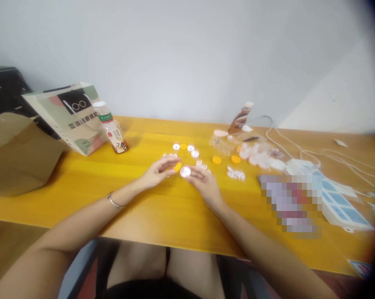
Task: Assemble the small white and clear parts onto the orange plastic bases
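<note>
Behind our yellow wooden worktop point(137, 220), a pale wall point(175, 62) is rising. At far left a brown paper bag point(18, 155) is resting, and next a printed shopping bag point(63, 112) is standing beside a white-capped drink bottle point(114, 135). Over the worktop's middle, our left hand point(156, 172) is pinching a yellow disc point(177, 167) between thumb and fingers. Just beside it, our right hand point(206, 185) is gripping a white disc point(185, 171) at its fingertips, fingers slightly curled. Farther right, two orange discs point(217, 160) are lying near a brown bottle point(238, 121), and a blue-panelled white case point(335, 197) is sitting beyond.
</note>
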Available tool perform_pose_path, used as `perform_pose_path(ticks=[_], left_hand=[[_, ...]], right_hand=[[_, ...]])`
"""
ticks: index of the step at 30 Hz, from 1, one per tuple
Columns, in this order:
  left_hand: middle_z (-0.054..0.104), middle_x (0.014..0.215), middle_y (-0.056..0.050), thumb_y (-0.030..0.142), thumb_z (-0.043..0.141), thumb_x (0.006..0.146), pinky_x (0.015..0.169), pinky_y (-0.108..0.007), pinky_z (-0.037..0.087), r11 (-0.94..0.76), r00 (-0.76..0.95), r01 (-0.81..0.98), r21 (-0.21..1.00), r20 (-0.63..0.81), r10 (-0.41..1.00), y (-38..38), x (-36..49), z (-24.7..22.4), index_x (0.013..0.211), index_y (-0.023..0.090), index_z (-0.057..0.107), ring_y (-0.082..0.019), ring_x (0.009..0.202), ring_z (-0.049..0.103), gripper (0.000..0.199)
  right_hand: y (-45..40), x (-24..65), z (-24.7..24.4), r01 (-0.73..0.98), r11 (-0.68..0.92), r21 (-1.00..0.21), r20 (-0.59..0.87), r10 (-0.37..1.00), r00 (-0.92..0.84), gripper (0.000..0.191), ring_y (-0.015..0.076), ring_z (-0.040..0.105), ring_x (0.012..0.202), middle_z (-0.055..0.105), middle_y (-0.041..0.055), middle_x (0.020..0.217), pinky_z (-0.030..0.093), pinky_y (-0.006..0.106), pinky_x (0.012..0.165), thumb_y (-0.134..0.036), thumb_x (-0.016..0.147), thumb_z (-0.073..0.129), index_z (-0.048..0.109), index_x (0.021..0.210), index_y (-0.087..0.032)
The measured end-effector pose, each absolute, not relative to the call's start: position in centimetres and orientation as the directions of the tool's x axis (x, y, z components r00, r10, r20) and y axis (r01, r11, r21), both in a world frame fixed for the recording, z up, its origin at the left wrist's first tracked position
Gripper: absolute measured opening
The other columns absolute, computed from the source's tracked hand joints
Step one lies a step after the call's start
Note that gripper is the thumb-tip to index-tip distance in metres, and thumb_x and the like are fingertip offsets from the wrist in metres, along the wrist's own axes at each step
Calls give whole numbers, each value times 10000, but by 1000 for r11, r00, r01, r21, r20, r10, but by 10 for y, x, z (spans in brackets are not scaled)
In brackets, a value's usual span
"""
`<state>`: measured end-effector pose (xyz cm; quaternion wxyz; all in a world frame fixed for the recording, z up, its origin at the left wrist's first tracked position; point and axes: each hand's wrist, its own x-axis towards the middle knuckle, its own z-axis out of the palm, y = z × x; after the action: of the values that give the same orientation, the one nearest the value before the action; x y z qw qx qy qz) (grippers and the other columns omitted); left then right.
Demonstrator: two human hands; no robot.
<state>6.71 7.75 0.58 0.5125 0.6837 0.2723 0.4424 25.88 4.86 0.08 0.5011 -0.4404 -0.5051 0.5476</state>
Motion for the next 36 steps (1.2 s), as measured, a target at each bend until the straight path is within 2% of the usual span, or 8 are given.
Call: perform_pose_path(ticks=[6,10,14,22,27,36], left_hand=[[457,1157,-93,215,509,817,982,-378,356,-601,510,123,790,469,721,73,72,6,1148,226,535,-191,1106,451,332],[494,1131,-87,198,501,818,968,-380,357,-714,566,250,654,500,656,72,71,9,1148,234,538,-190,1077,465,334],[524,1099,-85,189,486,822,936,-354,386,-718,567,283,636,493,660,71,70,8,1159,223,525,-181,1035,496,341],[536,1128,-99,197,490,820,916,-339,414,-651,466,272,708,495,733,74,70,2,1153,195,513,-180,1030,519,334],[537,1140,-82,133,441,828,957,-352,381,-749,578,306,588,511,636,67,72,10,1179,222,506,-179,1085,490,368],[528,1176,-83,69,387,824,897,-323,443,-825,661,330,458,512,548,65,70,9,1224,237,467,-157,1073,504,441]], right_hand=[[50,259,-2,-115,-12,-993,4,990,-141,378,201,632,896,700,42,904,457,377,860,-308,603,698,637,964,-212],[51,260,-3,-124,-20,-992,0,988,-155,384,193,638,864,704,44,889,461,367,845,-301,598,704,644,966,-207],[50,260,-4,-128,-37,-991,-16,986,-163,393,189,641,843,706,45,889,462,361,838,-300,596,709,649,973,-207],[48,260,1,-101,-52,-994,-40,993,-115,384,206,633,892,703,50,910,464,360,849,-302,600,706,656,966,-197],[48,260,0,-102,-27,-994,-12,989,-146,368,213,636,892,707,43,896,469,378,850,-290,605,701,661,963,-212],[48,259,-4,-144,-109,-984,-86,985,-153,377,175,651,795,709,16,788,485,372,835,-280,574,717,666,941,-206]])
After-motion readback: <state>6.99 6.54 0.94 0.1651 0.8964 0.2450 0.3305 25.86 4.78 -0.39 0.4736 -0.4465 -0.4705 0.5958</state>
